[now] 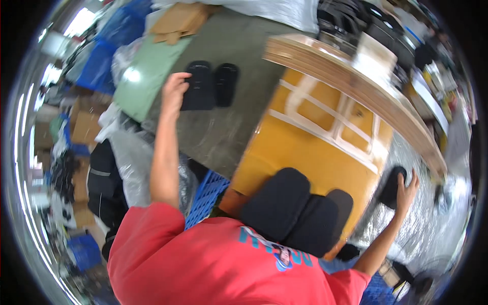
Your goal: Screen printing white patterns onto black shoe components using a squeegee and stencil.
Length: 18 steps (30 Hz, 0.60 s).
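Note:
My left hand (175, 94) is at the left edge of a black flat panel (199, 91) with a rounded top, its fingers bent against that edge. Just right of it, a narrower black panel (226, 84) lies on the grey-green table. Far to the right, my right hand (405, 193) grips the edge of a dark rounded pad (390, 189) over clear plastic wrapping. Close to my body, two more black padded pieces (277, 203) rest side by side at the near end of a yellow board (315, 152); the right one overlaps a dark rounded piece (341, 203).
A curved wooden edge (351, 76) runs above the yellow board, which has whitish tape strips. Brown cardboard pieces (180, 20) lie at the far left on a green sheet (147, 76). A blue plastic crate (207, 195) stands by my left side. Black items pile up at the far right.

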Motion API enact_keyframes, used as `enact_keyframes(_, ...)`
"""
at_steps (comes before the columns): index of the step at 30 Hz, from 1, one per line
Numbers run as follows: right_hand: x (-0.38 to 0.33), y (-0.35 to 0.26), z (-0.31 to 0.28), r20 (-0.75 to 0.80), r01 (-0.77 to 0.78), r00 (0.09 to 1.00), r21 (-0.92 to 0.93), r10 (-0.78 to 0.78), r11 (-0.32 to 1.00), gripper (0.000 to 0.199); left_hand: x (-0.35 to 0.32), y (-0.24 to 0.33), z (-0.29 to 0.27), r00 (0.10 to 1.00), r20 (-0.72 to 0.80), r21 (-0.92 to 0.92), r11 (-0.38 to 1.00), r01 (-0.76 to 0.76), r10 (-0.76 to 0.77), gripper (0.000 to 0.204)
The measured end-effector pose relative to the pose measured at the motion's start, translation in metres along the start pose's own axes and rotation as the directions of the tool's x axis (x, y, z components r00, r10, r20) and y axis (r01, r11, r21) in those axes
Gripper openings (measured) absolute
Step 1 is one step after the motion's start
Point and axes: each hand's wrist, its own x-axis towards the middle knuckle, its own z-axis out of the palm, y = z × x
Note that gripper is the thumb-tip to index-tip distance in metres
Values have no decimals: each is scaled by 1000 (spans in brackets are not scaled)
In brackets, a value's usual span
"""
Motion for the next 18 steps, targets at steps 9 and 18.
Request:
enact_keyframes(9,21,-20,15,263,-45,962,-104,71,994,68,29,-17,21,951,300,-59,996,-64,78,27)
enact_keyframes(18,-57,-148,-70,399,-103,912,451,-97,887,57,42,-48,80,870,291,627,608,-488,398,35)
